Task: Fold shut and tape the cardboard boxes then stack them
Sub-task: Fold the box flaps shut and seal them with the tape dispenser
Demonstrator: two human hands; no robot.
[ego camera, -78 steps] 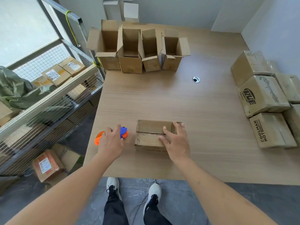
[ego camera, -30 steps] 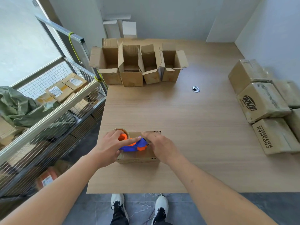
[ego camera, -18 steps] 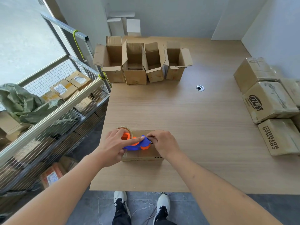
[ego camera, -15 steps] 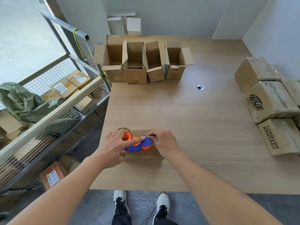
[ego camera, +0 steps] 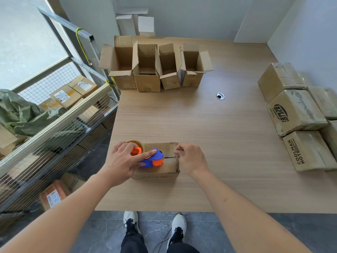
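Head view. Our left hand [ego camera: 121, 162] grips the blue and orange tape dispenser [ego camera: 151, 159], forefinger laid along its top, and holds it on the closed cardboard box [ego camera: 165, 166] near the front edge of the counter [ego camera: 209, 136]. Our right hand [ego camera: 191, 158] sits at the box's right end, fingers curled and pinched at the top edge; we cannot tell whether tape lies between them. The seam between the two top flaps shows as a dark slit just right of the dispenser. Four open boxes [ego camera: 155, 66] stand in a row at the counter's far left. Sealed boxes [ego camera: 297, 114] lie stacked along the right side.
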